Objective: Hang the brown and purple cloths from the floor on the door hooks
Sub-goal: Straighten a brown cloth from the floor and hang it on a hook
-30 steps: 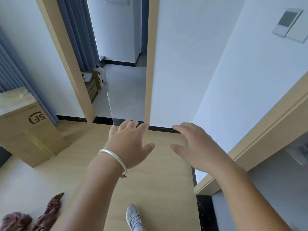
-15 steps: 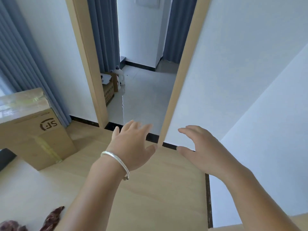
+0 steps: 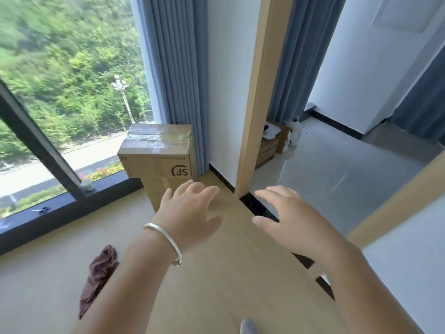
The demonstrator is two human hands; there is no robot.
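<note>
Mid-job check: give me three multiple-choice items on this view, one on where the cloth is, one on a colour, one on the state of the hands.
1. Where is the brown cloth?
A. on a door hook
B. on the floor, under the left forearm
C. on top of the box

2. What colour are the curtains?
A. grey-blue
B. red
C. yellow

3. What are the hands doing?
A. both grip the cloth
B. one holds the box
C. both are open and hold nothing

Answers: 1 B, the cloth lies crumpled on the wooden floor. 2 A, the pleats beside the box are grey-blue. 3 C, the left hand and right hand spread their fingers over the floor.
</note>
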